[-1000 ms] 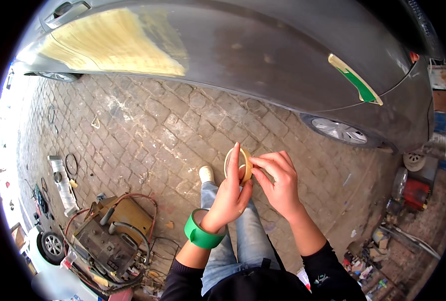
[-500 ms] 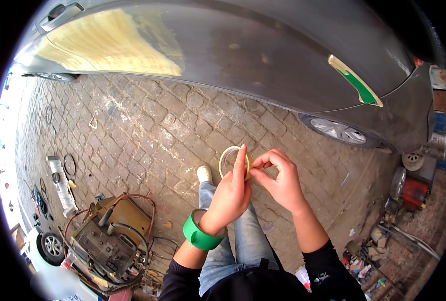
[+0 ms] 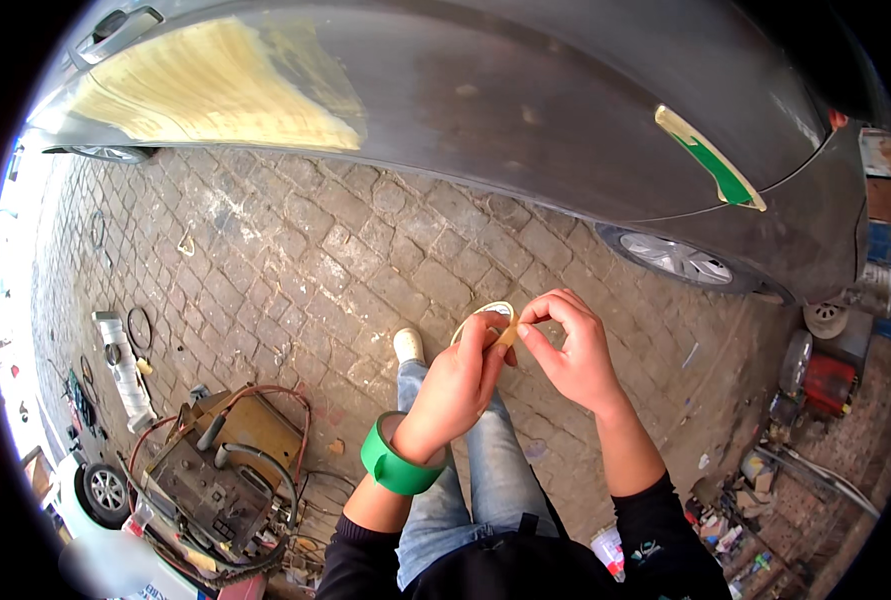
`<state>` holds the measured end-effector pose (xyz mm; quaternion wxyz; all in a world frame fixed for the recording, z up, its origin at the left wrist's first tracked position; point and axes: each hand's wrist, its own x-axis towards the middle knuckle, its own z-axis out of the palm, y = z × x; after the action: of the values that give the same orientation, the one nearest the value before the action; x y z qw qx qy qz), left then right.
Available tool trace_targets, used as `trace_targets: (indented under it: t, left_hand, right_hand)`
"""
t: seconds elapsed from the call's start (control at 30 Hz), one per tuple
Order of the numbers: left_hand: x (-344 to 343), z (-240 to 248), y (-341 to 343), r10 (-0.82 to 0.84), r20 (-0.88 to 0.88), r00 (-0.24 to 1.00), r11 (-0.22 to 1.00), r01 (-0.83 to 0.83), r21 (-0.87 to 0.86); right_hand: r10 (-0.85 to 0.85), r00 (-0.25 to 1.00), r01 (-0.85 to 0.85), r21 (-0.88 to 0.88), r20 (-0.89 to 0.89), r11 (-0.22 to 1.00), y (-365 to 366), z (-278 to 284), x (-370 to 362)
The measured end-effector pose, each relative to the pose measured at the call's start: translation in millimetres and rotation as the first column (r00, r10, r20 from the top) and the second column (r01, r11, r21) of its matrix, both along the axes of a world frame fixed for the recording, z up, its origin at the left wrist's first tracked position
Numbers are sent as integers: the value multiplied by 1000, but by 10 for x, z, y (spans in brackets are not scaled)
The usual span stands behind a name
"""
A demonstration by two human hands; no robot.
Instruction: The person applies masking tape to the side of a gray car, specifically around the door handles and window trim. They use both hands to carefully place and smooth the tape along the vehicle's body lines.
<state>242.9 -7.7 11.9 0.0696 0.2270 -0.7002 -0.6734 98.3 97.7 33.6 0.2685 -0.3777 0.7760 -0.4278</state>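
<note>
A roll of cream masking tape [image 3: 507, 338] is gripped in my left hand [image 3: 453, 385], whose fingers curl round it. At the roll's right edge, my right hand [image 3: 577, 360] has thumb and forefinger pinched together on what looks like the tape's free end; the fingertips partly hide it. Round my left wrist hangs a wide roll of green tape [image 3: 393, 466]. Beyond my hands stands a grey car [image 3: 525, 110]. A narrow patch of green tape [image 3: 720, 172] bordered with cream masking tape sticks to its panel above the wheel [image 3: 675, 260].
Yellowish filler [image 3: 215, 90] covers part of the car's panel at far left. On the stone paving [image 3: 295, 260] at lower left sits a worn machine [image 3: 215, 480] with cables and hoses. A red machine [image 3: 827, 382] and piled scraps [image 3: 750, 490] lie along the right side.
The masking tape roll has tilted and shifted slightly right. My left forefinger, which was stretched up along the roll, is now bent round it. My right hand has moved slightly right.
</note>
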Motion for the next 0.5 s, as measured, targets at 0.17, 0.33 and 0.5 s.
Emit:
trace_targets:
  t: [0.17,0.33,0.5]
  left_hand:
    - [-60,43,-3,2,37,999,990,3,-141]
    - [-102,45,31,44,60,997,958,-25,-287]
    - [-90,-4,66,83,119,989,983,-61,-172]
  right_hand:
    - [-78,945,85,-6,318,996,114,-90,27]
    - [-76,897,56,58,436,997,125,-17,37]
    - [-38,974,27,54,223,998,120,3,74]
